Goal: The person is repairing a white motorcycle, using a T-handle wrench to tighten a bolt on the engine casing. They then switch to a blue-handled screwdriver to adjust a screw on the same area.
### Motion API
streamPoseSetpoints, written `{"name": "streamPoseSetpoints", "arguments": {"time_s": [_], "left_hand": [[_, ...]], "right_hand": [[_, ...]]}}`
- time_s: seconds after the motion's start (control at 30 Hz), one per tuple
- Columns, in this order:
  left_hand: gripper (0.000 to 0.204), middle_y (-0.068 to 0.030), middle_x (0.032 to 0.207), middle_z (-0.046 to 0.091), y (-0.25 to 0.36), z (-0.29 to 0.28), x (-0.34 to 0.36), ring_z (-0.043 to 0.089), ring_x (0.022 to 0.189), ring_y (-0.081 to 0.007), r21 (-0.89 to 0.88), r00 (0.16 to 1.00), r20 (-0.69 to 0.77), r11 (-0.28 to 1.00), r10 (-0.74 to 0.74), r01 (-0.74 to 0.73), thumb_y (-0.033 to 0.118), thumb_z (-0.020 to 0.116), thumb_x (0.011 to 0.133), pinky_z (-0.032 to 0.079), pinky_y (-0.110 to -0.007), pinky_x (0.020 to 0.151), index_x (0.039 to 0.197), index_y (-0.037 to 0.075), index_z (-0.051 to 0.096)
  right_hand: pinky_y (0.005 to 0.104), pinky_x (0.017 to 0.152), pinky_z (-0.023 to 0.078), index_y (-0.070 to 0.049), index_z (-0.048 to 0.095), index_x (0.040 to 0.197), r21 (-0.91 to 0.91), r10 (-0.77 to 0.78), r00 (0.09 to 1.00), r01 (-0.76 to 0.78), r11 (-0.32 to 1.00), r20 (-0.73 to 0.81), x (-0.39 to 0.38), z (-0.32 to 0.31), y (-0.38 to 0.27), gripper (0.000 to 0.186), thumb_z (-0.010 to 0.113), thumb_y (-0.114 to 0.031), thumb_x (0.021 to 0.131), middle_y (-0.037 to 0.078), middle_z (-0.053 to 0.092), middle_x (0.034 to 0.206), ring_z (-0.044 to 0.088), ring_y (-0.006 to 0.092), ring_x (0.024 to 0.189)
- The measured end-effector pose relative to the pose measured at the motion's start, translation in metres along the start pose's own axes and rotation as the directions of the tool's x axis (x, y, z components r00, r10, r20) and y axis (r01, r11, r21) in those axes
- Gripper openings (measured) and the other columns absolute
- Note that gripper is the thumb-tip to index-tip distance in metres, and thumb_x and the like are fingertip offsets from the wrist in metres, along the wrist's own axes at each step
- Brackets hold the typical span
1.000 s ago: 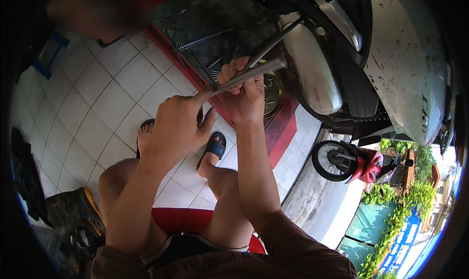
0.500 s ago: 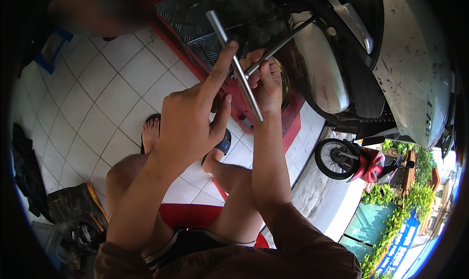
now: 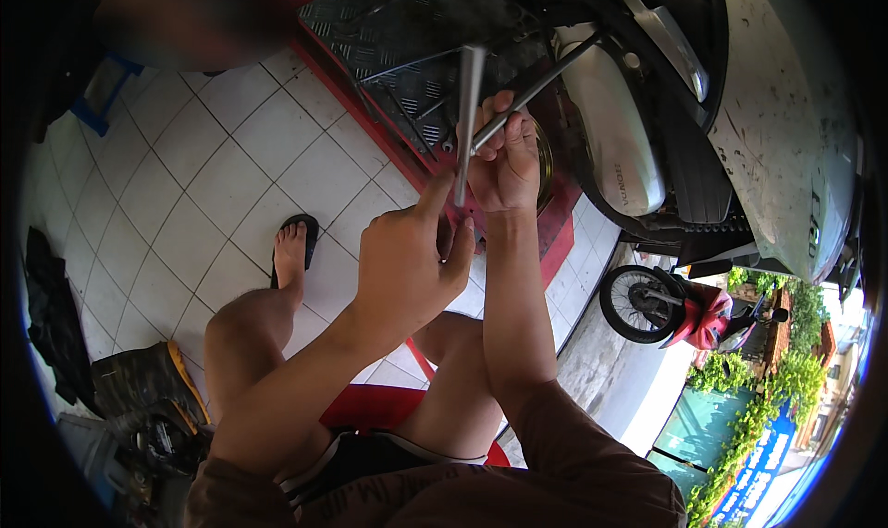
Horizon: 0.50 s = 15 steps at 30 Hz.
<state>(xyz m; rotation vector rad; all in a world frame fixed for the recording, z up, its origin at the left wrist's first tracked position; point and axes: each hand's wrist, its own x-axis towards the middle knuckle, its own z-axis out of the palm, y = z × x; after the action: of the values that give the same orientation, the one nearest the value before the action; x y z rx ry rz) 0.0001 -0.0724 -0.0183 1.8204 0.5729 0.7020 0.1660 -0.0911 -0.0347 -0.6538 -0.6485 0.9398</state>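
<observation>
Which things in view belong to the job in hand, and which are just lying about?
Seem part of the job:
- T-shaped wrench, its shaft in the right hand, the left hand close to its crossbar
- silver motorbike, toward which the shaft points

Seem just lying about:
- blue stool
- dark cloth
- red motorbike in the background

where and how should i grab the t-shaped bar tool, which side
Probably by the upper half of its crossbar, fingers wrapped around, coming from the left: that straight end sticks out free. The right hand already holds the shaft near the joint on the other side, and the left hand's fingertips are close to the crossbar's lower end.
</observation>
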Motion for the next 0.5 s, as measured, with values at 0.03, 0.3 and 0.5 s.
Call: {"name": "streamPoseSetpoints", "arguments": {"time_s": [0.03,0.3,0.5], "left_hand": [[0.068,-0.0059,0.056,0.055,0.000,0.001,0.001,0.051,0.043,-0.0178,0.006,0.993,0.020,0.993,0.121,-0.121,0.006,0.062,0.081,0.040,-0.030,0.043,0.143,0.006,0.035],[0.037,-0.0058,0.058,0.057,0.005,-0.009,0.014,0.048,0.044,-0.0103,-0.120,0.990,-0.038,0.984,-0.137,0.132,0.006,0.061,0.084,0.037,-0.025,0.043,0.120,-0.001,0.059],[0.047,-0.0064,0.054,0.051,0.009,-0.018,0.016,0.045,0.041,-0.0130,-0.049,0.940,0.024,0.939,0.341,-0.339,0.003,0.057,0.085,0.038,-0.027,0.044,0.131,0.000,0.051]], "right_hand": [[0.0244,0.061,0.037,-0.003,0.054,0.100,0.010,0.019,1.000,-0.019,1.000,0.003,0.000,-0.001,0.000,0.026,0.063,-0.026,0.091,-0.002,0.044,0.064,0.041,0.0096,0.062],[0.0324,0.083,0.045,-0.002,0.053,0.110,0.070,-0.002,1.000,0.003,0.998,-0.014,0.000,-0.001,0.000,0.030,0.064,-0.022,0.090,-0.001,0.045,0.064,0.051,0.0156,0.075],[0.0343,0.092,0.044,-0.003,0.055,0.107,0.026,0.025,0.989,-0.021,0.999,-0.147,-0.003,0.000,0.001,0.029,0.064,-0.024,0.090,0.001,0.051,0.065,0.057,0.0201,0.097]]}}
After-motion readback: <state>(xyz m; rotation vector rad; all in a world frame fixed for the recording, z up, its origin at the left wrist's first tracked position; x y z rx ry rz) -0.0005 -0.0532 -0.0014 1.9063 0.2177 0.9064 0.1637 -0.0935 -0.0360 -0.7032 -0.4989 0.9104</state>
